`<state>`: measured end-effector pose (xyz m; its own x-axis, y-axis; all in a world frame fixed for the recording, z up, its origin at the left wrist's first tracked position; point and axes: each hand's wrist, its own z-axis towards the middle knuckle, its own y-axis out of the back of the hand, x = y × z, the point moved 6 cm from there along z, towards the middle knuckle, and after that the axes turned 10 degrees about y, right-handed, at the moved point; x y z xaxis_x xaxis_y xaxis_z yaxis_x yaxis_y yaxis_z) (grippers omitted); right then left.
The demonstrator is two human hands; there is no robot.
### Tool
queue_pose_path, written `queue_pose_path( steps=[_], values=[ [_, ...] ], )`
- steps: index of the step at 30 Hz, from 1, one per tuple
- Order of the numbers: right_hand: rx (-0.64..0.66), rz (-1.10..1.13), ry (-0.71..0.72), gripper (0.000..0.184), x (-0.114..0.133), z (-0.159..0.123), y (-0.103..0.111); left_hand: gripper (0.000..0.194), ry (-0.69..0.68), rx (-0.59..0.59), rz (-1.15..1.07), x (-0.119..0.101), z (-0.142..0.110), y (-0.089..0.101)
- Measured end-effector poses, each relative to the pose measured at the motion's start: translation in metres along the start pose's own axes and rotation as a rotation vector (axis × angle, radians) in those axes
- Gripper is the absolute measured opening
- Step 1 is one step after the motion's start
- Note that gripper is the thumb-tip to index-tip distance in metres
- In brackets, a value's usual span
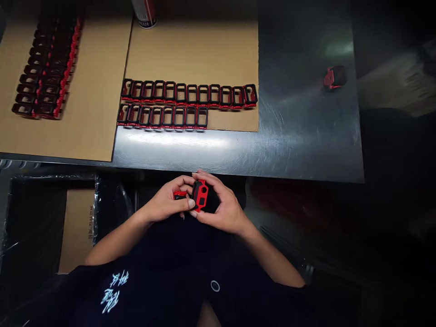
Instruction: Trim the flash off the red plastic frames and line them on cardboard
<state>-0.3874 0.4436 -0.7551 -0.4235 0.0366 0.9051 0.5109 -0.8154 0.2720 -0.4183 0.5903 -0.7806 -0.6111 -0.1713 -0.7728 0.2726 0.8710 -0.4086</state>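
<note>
Just below the table's front edge, in front of my body, my two hands are close together on a red-and-black plastic frame [201,196]. It is held upright, its red side with a round hole and a squarish one facing up. My left hand [166,200] presses its thumb on the black rim, fingers curled around. Another small red-and-black piece [180,195] shows between the left fingers, partly hidden. My right hand [227,206] grips the same frame at its top and bottom ends with fingers and thumb.
Two rows of similar black-and-red frames [170,93] lie on a cardboard sheet [190,50]; more stacked rows [47,77] lie on the left sheet [91,113]. A can [146,13] stands behind. One separate piece [334,77] sits on the metal table [299,136]. A plastic-lined box [34,218] is lower left.
</note>
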Motion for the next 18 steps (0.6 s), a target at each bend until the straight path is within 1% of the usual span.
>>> queue_pose_path(
  steps=[3, 6, 8, 11, 13, 16, 17, 18],
  values=[
    [0.010, 0.073, -0.021, 0.074, -0.005, -0.002, -0.002, 0.049, 0.004, -0.007, 0.027, -0.001, -0.001, 0.000],
    [0.007, 0.115, -0.020, 0.076, -0.007, -0.004, -0.004, 0.048, -0.055, -0.021, 0.063, -0.005, -0.002, 0.001],
    [-0.007, 0.092, 0.016, 0.076, -0.005, -0.004, -0.004, 0.050, -0.094, -0.036, 0.117, -0.006, -0.001, 0.001],
    [-0.028, 0.024, 0.099, 0.075, 0.001, -0.004, -0.004, 0.057, -0.119, -0.058, 0.183, -0.005, 0.000, 0.004],
    [-0.019, -0.007, 0.108, 0.077, 0.005, -0.005, -0.002, 0.059, -0.143, -0.065, 0.199, -0.004, -0.001, 0.005],
    [-0.008, 0.046, -0.004, 0.078, 0.002, -0.009, 0.005, 0.058, -0.186, -0.088, 0.252, -0.004, -0.005, 0.006],
    [-0.021, 0.107, -0.055, 0.073, 0.000, -0.012, 0.009, 0.058, -0.193, -0.110, 0.291, -0.005, -0.007, 0.006],
    [-0.041, 0.186, -0.107, 0.065, -0.003, -0.015, 0.012, 0.058, -0.196, -0.138, 0.340, -0.005, -0.008, 0.007]
  ],
)
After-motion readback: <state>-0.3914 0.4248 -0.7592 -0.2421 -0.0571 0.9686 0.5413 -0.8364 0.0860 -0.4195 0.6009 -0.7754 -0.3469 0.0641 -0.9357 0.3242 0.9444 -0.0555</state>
